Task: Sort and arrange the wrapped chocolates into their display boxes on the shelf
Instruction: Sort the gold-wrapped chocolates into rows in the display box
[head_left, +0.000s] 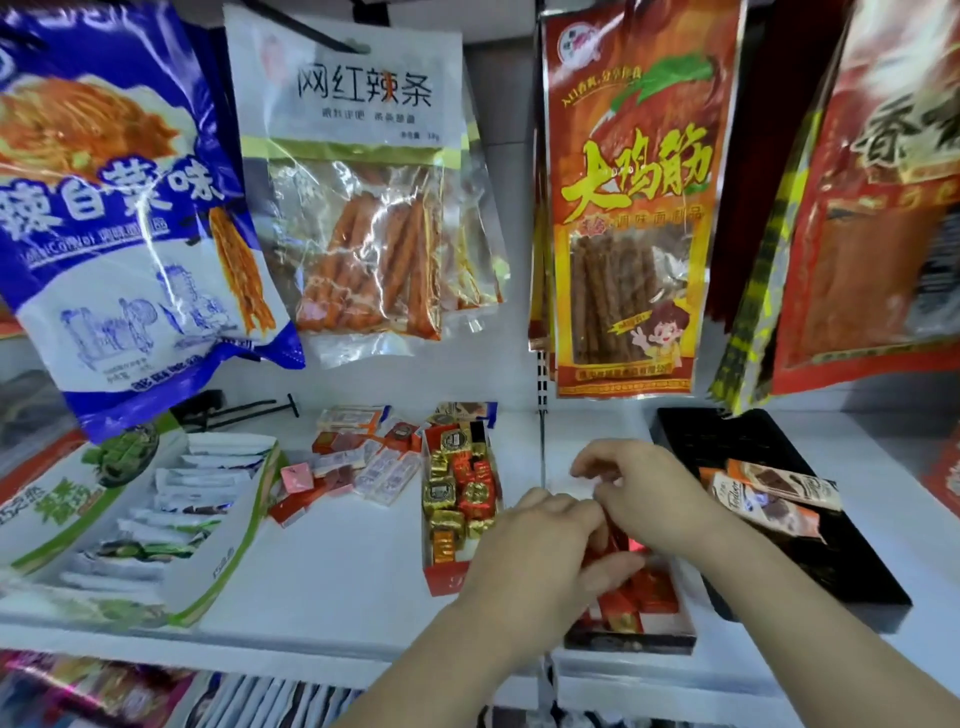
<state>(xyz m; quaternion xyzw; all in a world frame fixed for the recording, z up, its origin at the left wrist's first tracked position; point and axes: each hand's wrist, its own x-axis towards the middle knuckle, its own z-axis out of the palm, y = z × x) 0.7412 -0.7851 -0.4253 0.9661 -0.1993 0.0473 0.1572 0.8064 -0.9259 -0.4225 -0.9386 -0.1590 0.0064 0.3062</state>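
Both hands meet over a low display box (670, 631) of red-wrapped chocolates at the shelf's front. My left hand (540, 551) has its fingers curled on red wrapped chocolates (618, 545) above the box. My right hand (644, 493) pinches the same bunch from the far side. To the left stands a narrow red box (441, 577) filled with gold and red wrapped chocolates (460, 488). Loose red, pink and white wrapped pieces (353, 462) lie scattered on the white shelf behind it.
A black tray (862, 566) with orange-and-white chocolate bars (769, 499) lies on the right. A green-and-white box (228, 561) of white sachets sits at the left. Snack bags hang on pegs above the shelf: blue (119, 208), clear (363, 208), red-orange (628, 208).
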